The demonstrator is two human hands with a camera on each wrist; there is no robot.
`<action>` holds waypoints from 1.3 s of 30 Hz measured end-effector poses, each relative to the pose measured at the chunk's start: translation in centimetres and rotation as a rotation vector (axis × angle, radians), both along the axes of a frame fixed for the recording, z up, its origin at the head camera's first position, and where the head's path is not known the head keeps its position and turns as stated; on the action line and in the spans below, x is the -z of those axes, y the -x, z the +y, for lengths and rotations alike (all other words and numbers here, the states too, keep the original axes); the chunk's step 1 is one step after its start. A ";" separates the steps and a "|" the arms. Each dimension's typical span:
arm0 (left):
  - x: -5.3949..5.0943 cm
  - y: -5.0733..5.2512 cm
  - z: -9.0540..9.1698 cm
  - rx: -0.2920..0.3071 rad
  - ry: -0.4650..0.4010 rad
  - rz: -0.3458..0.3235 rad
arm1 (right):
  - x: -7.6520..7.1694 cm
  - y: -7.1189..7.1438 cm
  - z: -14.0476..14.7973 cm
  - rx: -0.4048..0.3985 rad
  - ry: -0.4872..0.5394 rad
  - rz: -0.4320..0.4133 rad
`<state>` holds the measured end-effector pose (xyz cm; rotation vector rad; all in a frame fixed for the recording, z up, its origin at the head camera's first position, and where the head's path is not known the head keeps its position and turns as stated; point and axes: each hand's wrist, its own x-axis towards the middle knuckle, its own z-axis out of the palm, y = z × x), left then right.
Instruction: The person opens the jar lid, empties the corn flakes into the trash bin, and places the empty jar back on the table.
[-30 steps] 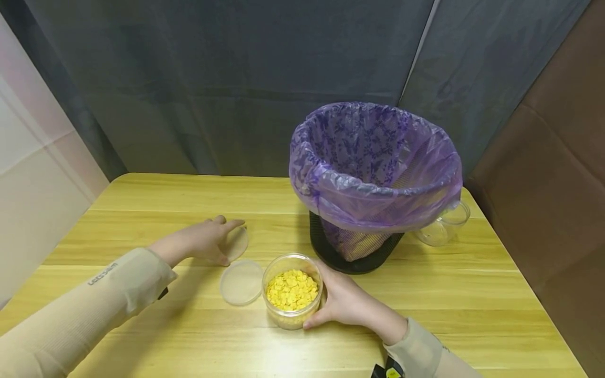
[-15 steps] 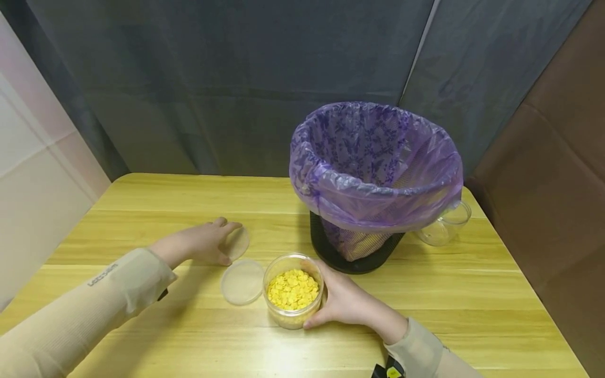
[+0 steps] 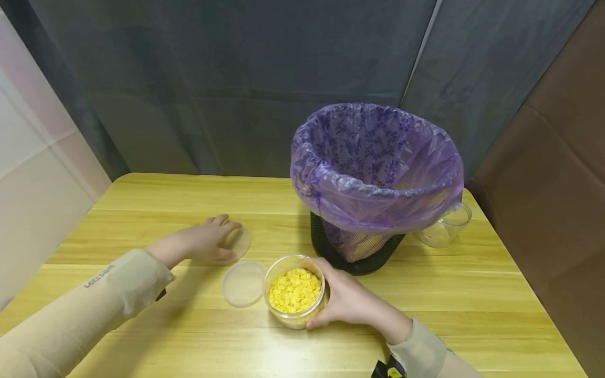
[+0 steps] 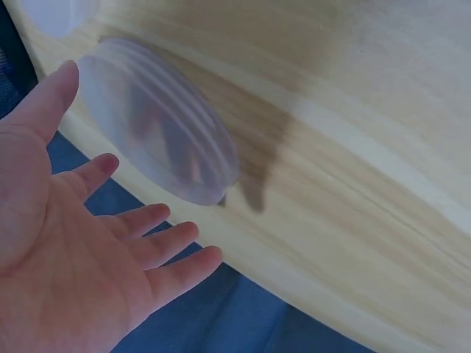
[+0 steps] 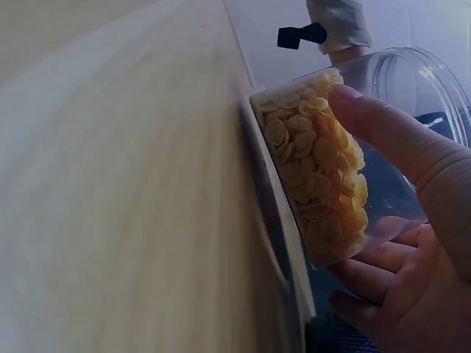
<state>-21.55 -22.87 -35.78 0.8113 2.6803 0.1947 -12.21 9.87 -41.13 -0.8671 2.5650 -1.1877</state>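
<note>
My right hand (image 3: 347, 294) grips a clear plastic jar (image 3: 295, 318) from its right side, thumb toward the front. Yellow flakes (image 3: 294, 290) fill its lower part, and its mouth is uncovered. In the right wrist view, a dark gap shows between the jar's base (image 5: 283, 180) and the table, so it looks slightly raised or tilted. My left hand (image 3: 208, 241) hovers with spread, fairly straight fingers by a translucent round lid (image 3: 240, 242). The left wrist view shows that lid (image 4: 158, 125) apart from the fingers. A second lid (image 3: 243, 283) lies between that hand and the jar.
A black mesh bin (image 3: 323, 244) lined with a purple patterned bag (image 3: 373, 210) stands behind the jar, slightly right. Partly behind it is another clear jar (image 3: 441, 231). A dark curtain (image 3: 212, 94) closes off the wooden table's (image 3: 472, 315) far side.
My left hand has stayed over the same lid, its fingers shifting only slightly. The jar in my right hand has moved a touch to the right and seems to tilt a little.
</note>
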 end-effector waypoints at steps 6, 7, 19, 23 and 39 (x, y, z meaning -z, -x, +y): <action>-0.6 0.1 0.5 0.016 -0.001 0.113 | -0.9 0.0 0.3 0.006 -0.016 0.012; -0.7 0.1 0.6 0.023 -0.007 0.147 | -1.1 0.0 0.4 0.005 -0.019 0.014; -3.3 0.5 3.1 -0.014 -0.250 0.330 | -3.1 -0.4 1.4 0.037 -0.020 0.064; -4.5 0.2 4.3 -0.054 -0.349 0.332 | -3.9 -0.7 1.9 0.033 0.015 0.071; -8.6 -2.0 9.3 -0.001 -0.673 0.355 | -6.3 -1.1 3.5 -0.006 0.106 0.182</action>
